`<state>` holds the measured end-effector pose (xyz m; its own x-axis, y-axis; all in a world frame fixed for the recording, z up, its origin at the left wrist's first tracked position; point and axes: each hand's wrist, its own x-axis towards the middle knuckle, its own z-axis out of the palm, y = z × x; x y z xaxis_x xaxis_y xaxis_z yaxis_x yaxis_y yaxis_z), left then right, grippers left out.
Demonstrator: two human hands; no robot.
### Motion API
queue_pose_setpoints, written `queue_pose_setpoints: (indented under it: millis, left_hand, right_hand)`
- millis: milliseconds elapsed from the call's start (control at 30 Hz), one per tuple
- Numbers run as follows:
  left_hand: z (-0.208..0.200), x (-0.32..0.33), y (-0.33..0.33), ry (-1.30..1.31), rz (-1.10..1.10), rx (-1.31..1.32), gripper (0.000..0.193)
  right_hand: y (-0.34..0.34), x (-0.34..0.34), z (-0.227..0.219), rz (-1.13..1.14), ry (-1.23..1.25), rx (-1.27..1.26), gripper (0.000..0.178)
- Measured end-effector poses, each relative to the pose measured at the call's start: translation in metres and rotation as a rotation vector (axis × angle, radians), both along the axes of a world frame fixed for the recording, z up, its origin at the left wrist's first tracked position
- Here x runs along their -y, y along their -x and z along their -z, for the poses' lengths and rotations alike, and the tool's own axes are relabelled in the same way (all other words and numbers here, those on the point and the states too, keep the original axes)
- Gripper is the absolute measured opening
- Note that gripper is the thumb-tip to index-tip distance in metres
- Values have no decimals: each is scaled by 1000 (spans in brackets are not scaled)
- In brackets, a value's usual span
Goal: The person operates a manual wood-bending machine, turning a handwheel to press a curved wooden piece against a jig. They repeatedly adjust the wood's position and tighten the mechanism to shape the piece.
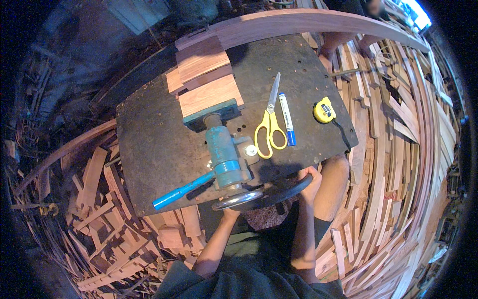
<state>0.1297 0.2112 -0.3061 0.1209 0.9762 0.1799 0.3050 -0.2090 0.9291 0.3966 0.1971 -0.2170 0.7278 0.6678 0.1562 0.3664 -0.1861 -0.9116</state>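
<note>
My right hand (312, 180) is wrapped round the rim of a black handwheel (291, 189) below the near edge of the dark worktable (149, 154). My left hand (231, 214) is at the underside of a chrome handwheel (244, 199), which hides its fingers. That wheel sits on the near end of a blue screw clamp (219, 147) with a blue lever (181, 191). The clamp's blue jaw (211, 115) presses against a light wood block (209, 94). Beyond it, another wood block (204, 60) lies against a long curved wood piece (298, 24).
On the table lie yellow-handled scissors (270, 119), a white-and-blue marker (287, 119) and a yellow tape measure (324, 110). Loose wood strips (388, 164) cover the floor at right, with wood offcuts (107, 219) at left. Another person's leg (332, 45) shows beyond the table.
</note>
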Motion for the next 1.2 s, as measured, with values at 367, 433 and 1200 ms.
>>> queue_pose_setpoints:
  millis: [367, 433, 1200]
  left_hand:
    - [6, 1, 5, -69, 40, -121, 18]
    - [4, 1, 6, -68, 63, -172, 17]
    - [4, 1, 5, -125, 46, -159, 20]
  right_hand:
    - [3, -3, -7, 16, 21, -11, 29]
    - [4, -5, -9, 14, -18, 25, 28]
    - [0, -1, 2, 9, -30, -35, 29]
